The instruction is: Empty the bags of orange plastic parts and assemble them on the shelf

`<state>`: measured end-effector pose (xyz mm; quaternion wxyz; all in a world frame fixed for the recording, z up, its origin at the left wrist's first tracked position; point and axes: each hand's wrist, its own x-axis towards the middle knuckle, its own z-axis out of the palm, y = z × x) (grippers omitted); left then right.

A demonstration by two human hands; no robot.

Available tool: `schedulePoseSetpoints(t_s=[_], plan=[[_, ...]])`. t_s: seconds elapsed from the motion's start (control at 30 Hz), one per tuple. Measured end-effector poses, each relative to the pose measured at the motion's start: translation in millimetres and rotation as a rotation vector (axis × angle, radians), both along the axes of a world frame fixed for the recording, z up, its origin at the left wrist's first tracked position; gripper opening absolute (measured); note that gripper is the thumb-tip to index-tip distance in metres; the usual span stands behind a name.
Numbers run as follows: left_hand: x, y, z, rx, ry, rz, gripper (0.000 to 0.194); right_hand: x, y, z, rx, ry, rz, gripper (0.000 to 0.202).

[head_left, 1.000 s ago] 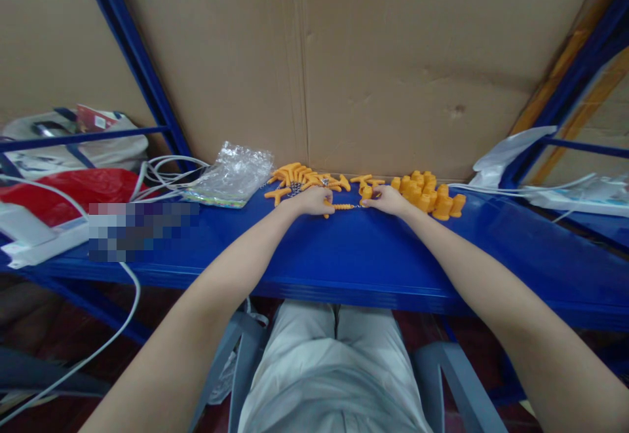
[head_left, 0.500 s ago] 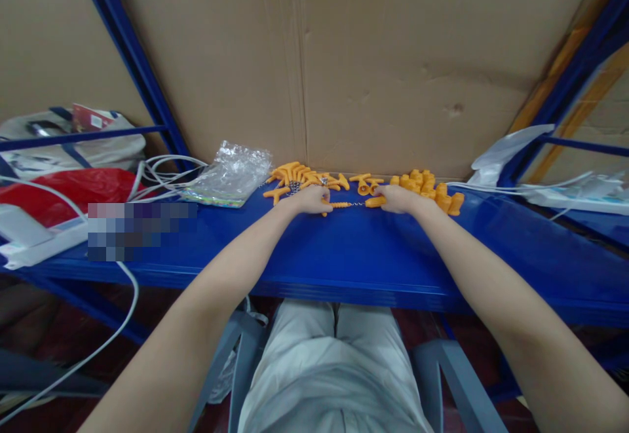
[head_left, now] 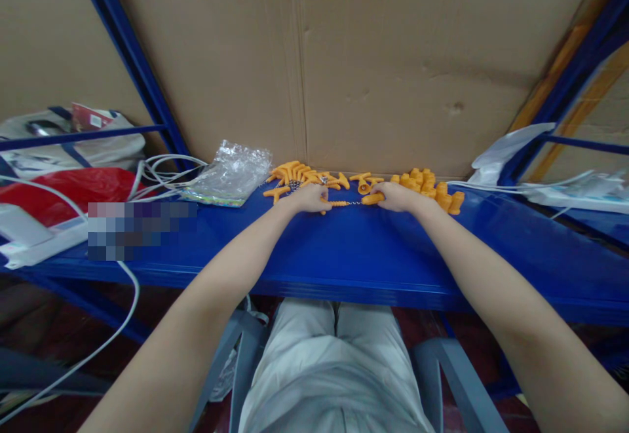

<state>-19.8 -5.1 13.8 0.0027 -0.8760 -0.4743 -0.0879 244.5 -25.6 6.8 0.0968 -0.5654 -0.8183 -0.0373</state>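
My left hand [head_left: 312, 198] is closed on an orange-handled corkscrew [head_left: 339, 204], whose metal spiral points right. In my right hand [head_left: 392, 196] is an orange sleeve [head_left: 373, 198], its left end at the tip of the spiral. Behind and left of my left hand lies a pile of orange T-shaped handles with metal spirals [head_left: 296, 173]. A few more orange pieces [head_left: 363, 184] lie between the hands, further back. Several orange sleeves [head_left: 426, 184] stand grouped behind and right of my right hand.
The blue table [head_left: 344, 256] ends at a cardboard wall [head_left: 304, 59]. Clear plastic bags [head_left: 230, 174], white cables and a red bag [head_left: 73, 190] are on the left. A white power strip [head_left: 46, 243] lies at the left edge, white plastic [head_left: 506, 154] at the back right.
My right hand has moved slightly left with the orange sleeve, which is nearer the corkscrew and a little tilted. My left hand has barely moved.
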Motion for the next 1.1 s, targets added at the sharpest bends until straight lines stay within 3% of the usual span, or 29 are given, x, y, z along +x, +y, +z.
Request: schedulePoseSetpoints(t_s=[0.13,0.33,0.5,0.87,1.1], plan=[[-0.3,-0.7,0.9,0.000,-0.023,-0.014,0.019,-1.9,-4.5,2.6,-0.003,-0.011,-0.035,0.042],[3.6,-2.3,-2.9,0.009,-0.223,-0.024,0.016,-13.6,-12.6,8.7,0.017,0.111,0.066,0.037],[9.4,-5.9,-6.6,-0.081,-0.427,-0.007,0.022,-16.0,-10.4,6.7,0.065,0.170,0.110,0.032],[10.8,-0.9,-13.8,-0.235,-0.540,0.010,0.021,-11.4,-1.7,0.2,0.170,0.199,0.209,0.037],[9.4,-2.2,-10.4,-0.023,-0.394,0.028,0.026,-10.6,-0.5,1.4,0.158,0.225,0.235,0.042]])
